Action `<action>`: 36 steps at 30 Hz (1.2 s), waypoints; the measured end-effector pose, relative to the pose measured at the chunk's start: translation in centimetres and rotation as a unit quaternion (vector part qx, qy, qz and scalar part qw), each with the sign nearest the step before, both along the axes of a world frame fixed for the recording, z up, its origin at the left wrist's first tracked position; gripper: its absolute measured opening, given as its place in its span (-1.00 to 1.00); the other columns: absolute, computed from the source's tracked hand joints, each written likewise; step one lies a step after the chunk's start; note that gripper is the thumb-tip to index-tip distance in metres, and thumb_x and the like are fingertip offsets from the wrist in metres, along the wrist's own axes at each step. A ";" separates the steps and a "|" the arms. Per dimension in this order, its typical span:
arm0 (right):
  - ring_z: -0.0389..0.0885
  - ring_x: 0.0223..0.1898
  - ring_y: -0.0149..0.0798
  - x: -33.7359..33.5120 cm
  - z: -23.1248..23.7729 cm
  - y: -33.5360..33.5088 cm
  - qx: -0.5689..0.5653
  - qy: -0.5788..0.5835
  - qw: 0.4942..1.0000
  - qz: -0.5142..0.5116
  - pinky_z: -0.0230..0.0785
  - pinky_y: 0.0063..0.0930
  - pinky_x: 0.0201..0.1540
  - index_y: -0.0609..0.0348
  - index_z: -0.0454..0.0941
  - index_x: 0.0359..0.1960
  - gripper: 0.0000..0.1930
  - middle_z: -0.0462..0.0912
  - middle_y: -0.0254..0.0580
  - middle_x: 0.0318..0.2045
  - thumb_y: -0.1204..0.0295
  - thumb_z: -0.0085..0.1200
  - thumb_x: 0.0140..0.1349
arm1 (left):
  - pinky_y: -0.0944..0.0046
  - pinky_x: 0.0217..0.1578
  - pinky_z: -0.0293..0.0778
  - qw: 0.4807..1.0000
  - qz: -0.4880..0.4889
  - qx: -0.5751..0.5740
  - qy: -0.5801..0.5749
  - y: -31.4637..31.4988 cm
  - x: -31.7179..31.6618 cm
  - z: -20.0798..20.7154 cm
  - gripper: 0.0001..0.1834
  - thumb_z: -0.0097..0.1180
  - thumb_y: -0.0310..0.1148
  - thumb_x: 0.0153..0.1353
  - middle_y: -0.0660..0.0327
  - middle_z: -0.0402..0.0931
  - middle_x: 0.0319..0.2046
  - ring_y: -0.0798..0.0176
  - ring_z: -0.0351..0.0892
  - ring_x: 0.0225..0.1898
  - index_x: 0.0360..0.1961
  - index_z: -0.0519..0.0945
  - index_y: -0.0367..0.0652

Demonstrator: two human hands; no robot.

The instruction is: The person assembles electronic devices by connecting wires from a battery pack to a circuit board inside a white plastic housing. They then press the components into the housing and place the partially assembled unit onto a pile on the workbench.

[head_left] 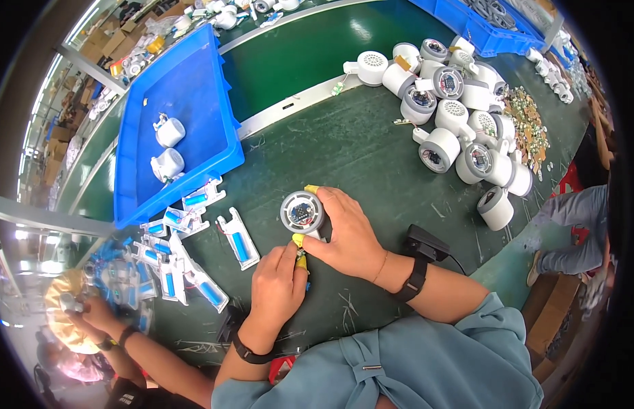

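Observation:
Near the middle of the table, my right hand (349,235) is closed around a round white housing (302,213) with a grey ring and a circuit board inside, probably a handheld fan head. Its face points up. Below it, my left hand (278,281) pinches at the housing's narrow neck, where a small piece hides between the fingertips. Yellow covers sit on some fingertips of both hands. To the left of the housing lies a white handle shell (238,238) with a blue cylindrical battery.
More battery shells (172,273) lie left. A blue tray (225,140) holds two white housings (169,131). Several housings (453,116) pile up at right beside small circuit boards (527,126). A black device (426,243) stands by my right wrist. A co-worker's hand (98,317) shows lower left.

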State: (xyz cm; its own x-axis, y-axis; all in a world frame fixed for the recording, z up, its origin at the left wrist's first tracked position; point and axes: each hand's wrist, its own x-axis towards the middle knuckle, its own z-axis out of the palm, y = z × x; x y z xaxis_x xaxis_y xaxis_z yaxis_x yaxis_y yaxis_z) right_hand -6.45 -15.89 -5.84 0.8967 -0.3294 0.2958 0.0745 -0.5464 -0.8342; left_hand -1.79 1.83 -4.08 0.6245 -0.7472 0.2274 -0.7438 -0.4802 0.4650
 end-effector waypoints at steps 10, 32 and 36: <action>0.42 0.15 0.10 0.2 0.2 0.0 -0.005 -0.003 1.000 -0.004 0.21 -0.14 0.23 0.30 0.29 0.23 -0.27 0.47 0.08 0.10 0.28 0.32 0.05 | 0.06 -0.33 0.49 0.999 -0.004 -0.024 0.038 -0.2 0.4 0.0 -0.62 0.15 -0.56 0.02 0.00 0.50 -0.32 -0.07 0.54 -0.38 -0.07 0.56 -0.37; 0.47 0.05 -0.36 -0.4 -0.9 -1.0 0.144 0.018 0.989 0.023 0.24 -0.47 0.21 0.30 0.32 0.24 -0.61 0.56 -0.19 0.00 0.48 -0.06 0.42 | 0.48 -0.28 0.40 0.865 0.283 -0.296 0.291 14.2 4.0 10.6 -0.75 0.11 -0.48 0.20 0.26 0.64 -0.34 0.47 0.53 -0.34 -0.11 0.65 -0.34; 0.54 0.04 -0.11 -0.4 -0.8 -0.7 0.130 -0.008 0.991 0.022 0.27 -0.30 0.22 0.32 0.36 0.19 -0.58 0.60 -0.08 -0.05 0.46 0.07 0.32 | 0.49 -0.45 0.33 0.890 0.438 -0.125 -0.007 22.4 9.7 10.2 -0.72 0.12 -0.46 0.19 0.36 0.55 -0.45 0.54 0.42 -0.46 -0.09 0.64 -0.36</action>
State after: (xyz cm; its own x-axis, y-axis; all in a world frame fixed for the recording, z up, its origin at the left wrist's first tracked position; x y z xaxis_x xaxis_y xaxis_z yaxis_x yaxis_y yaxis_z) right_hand -6.80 -16.63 -6.65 0.9076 -0.3576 0.2201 0.1076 -0.3087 -0.9451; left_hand 7.86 24.23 6.14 0.9385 0.1000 0.3306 -0.1418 -0.7612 0.6328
